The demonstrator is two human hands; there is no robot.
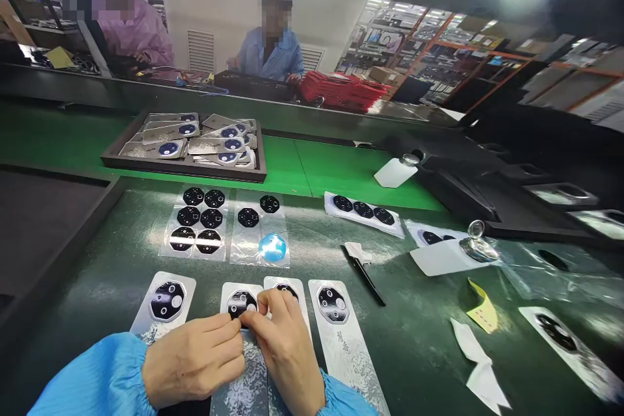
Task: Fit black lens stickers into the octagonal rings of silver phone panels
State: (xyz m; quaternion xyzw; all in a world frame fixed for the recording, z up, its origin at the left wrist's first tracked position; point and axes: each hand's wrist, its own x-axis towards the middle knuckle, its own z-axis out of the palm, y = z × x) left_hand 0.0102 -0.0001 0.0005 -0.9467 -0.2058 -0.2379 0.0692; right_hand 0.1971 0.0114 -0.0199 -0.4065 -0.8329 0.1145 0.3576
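Note:
Several silver phone back covers with round black camera rings lie side by side at the near edge of the dark bench. My left hand (195, 357) and my right hand (285, 344) meet over the second cover (238, 302), fingertips pinched together at its camera ring. What they pinch is too small to make out. Another cover (166, 302) lies to the left and one (336, 325) to the right. Clear sheets carrying black octagonal lens stickers (197, 221) lie just beyond the covers.
A black tray (117, 157) stacked with covers stands on the green belt. A strip of black stickers (363, 211), a black pen-like tool (365, 276), a white bottle (396, 172), a metal-capped dispenser (478, 247) and paper scraps (482, 312) lie right. Two people work across the belt.

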